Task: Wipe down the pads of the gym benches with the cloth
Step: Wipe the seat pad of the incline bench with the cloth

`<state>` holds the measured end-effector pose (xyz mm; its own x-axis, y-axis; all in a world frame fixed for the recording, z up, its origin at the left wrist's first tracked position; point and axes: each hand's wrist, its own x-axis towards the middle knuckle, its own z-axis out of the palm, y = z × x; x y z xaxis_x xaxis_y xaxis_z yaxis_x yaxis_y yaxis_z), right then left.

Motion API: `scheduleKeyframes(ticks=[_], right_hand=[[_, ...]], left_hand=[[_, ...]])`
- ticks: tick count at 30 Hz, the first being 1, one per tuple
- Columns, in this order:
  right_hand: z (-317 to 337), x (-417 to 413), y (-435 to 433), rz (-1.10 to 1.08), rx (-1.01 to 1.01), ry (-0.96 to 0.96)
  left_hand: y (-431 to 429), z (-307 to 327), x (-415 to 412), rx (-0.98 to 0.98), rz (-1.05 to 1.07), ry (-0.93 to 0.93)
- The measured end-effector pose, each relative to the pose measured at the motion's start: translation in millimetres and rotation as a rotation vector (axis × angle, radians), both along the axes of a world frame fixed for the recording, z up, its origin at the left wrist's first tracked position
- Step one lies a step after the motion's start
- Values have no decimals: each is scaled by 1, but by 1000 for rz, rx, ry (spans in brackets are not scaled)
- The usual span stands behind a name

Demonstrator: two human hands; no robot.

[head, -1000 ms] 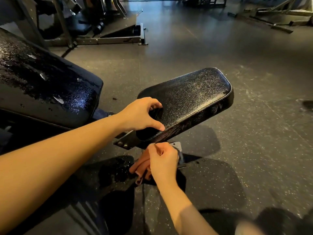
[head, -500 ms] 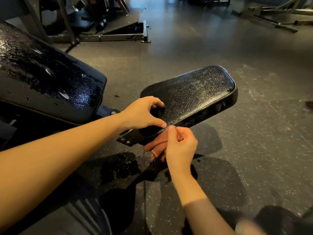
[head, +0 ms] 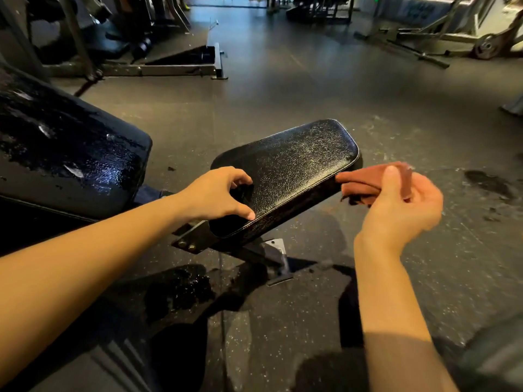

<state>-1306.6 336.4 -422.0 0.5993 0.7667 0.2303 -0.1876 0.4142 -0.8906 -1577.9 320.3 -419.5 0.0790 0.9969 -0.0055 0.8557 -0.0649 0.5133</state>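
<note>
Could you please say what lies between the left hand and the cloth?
In the head view, only the top and near edge of the seat pad lie between the left hand and the cloth.
</note>
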Motion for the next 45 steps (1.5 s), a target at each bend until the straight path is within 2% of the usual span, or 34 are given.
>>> scheduleKeyframes(ticks=[2, 3, 9, 14, 16, 19, 21, 24, 27, 28, 29, 33, 35, 38, 39, 43, 45], right_hand=[[4, 2, 5, -100, 6, 22], [2, -6, 4, -83, 7, 10], [-55, -96, -62, 178, -147, -377], [-85, -130, -100, 444, -348, -384], [-70, -118, -89, 379, -302, -309], [-40, -69, -43, 32, -188, -175], [-33, -45, -19, -28, -227, -154], [-54, -75, -41, 144, -291, -209], [-87, -126, -98, 530, -460, -358], [-92, -133, -105, 598, -508, -370], [-93, -134, -105, 590, -495, -365], [-71, -119, -79, 313, -250, -237], [-74, -120, -81, 335, -277, -313], [-78, -125, -88, 500, -458, -354], [-74, -123, -84, 491, -449, -347], [-51, -101, -58, 188, -240, -321], [-57, -101, -60, 234, -266, -345]], left_hand=[[0, 0, 1, -6, 4, -1], [0, 0, 1, -4, 6, -2], [0, 0, 1, 7, 1, 0], [-1, -1, -1, 8, 1, 9], [-3, 0, -1, 4, -5, 8], [-5, 2, -1, -6, -17, -9], [-6, 1, -1, -3, -25, 1], [-5, 2, 0, -7, -24, 1], [-4, 1, -1, -7, -16, 6], [-4, 1, -1, -9, -15, 2], [-4, 0, -1, -8, -15, -3], [-5, -5, -3, 36, -16, 4], [-5, -6, -5, 40, -14, -3], [-5, -7, -6, 28, -15, -11], [-5, -7, -6, 26, -14, -12], [-2, -5, -4, 22, -13, 2], [-2, -5, -4, 16, -12, 8]])
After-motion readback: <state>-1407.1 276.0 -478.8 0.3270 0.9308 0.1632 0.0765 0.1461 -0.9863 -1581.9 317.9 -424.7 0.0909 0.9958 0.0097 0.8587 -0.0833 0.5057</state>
